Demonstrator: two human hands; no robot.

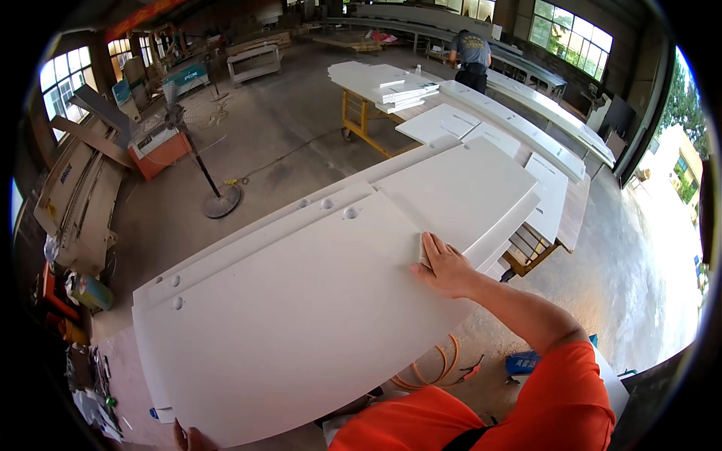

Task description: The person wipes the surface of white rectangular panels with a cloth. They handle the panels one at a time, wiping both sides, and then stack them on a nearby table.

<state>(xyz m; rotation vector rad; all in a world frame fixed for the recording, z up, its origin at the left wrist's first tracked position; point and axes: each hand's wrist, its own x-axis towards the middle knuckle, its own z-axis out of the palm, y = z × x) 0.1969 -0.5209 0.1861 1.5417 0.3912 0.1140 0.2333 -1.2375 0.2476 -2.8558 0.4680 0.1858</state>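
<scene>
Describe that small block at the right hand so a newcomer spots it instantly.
Find the large white panel nearest the wearer. At its right end rests the right hand. The small block peeks out on the hand's left side, its pale beige setting it apart from the plain white around it.

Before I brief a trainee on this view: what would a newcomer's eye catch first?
A large white panel, with round recesses near its far edge, fills the middle. Toward its right end, the right hand holds a small pale block. A bright orange shirt stands out at lower right.
</scene>
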